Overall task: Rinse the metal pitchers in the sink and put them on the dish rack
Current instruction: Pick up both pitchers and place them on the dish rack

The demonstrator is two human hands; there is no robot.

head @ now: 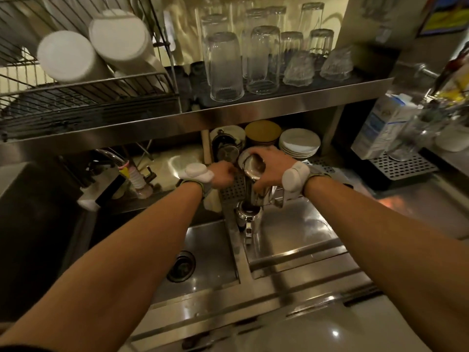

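Clamped in the right hand (269,168), a shiny round metal pitcher (253,171) tilts behind the steel sink (215,250); the left hand (223,174) beside it is curled, on what I cannot tell. Rinsing seems unfinished, and no pitcher shows on the wire dish rack (88,102) up left of the sink.

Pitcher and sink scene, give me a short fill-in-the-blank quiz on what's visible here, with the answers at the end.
1. The right hand grips a metal ____ above the sink.
2. The glasses on the shelf stand ____ down.
3. The dish rack sits to the ____ of the glasses.
4. The plates are stacked ____ the shelf.

Missing words: pitcher; upside; left; under
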